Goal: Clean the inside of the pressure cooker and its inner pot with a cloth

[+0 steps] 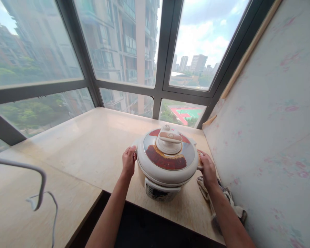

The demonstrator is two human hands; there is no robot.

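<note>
A cream-white electric pressure cooker (170,176) is upright at the wooden counter, its control panel (161,193) facing me. Its round lid carries a handle (170,137) and reddish-brown patches around the middle. My left hand (129,160) is closed around the cooker's left side handle, which the fingers mostly cover. On the opposite side, my right hand (208,168) grips the right side handle. Whether the cooker's base rests on the counter or is slightly raised, I cannot tell. A crumpled cloth (229,198) lies beside my right forearm.
The pale wooden counter (74,151) runs along large grey-framed windows (158,69). A flower-patterned wall (279,137) rises close on the right. At the left, a curved grey-white tube (42,179) and a thin cable (55,206) stick out over the counter. A dark gap (142,224) lies below the counter's front edge.
</note>
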